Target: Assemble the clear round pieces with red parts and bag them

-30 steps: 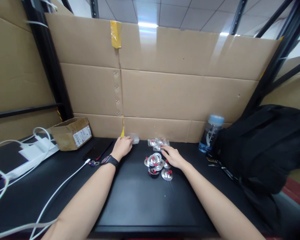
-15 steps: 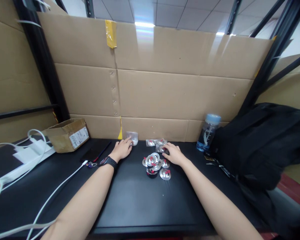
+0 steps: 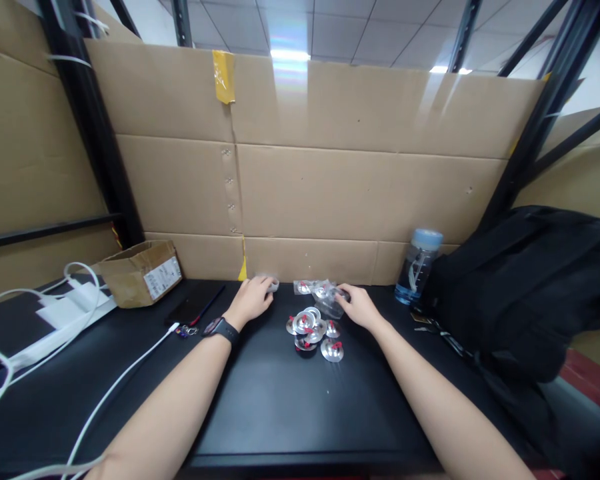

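Several silver finger cymbals (image 3: 305, 323) with red loops lie in a loose pile mid-table, one cymbal (image 3: 333, 350) flat at its near right edge. Behind the pile, my right hand (image 3: 360, 307) pinches the edge of a clear plastic bag (image 3: 333, 305), which is partly raised. Another clear bag (image 3: 303, 287) with a cymbal inside lies to the left of it. At the foot of the cardboard wall, my left hand (image 3: 251, 301) has its fingers curled over a small clear plastic packet (image 3: 274, 287), mostly hidden beneath them. A dark watch (image 3: 221, 328) is on the left wrist.
On the left are a cardboard box (image 3: 143, 275), a white power strip (image 3: 70, 323) with cables, a dark phone (image 3: 187, 308) and a charging cable (image 3: 130, 363). A water bottle (image 3: 418, 267) and black backpack (image 3: 525, 287) stand right. Cardboard (image 3: 305, 187) walls the back.
My right hand has taken hold of a clear bag and shifted it slightly right and toward me. My left hand's fingers have curled further over the packet. The cymbal pile looks the same.
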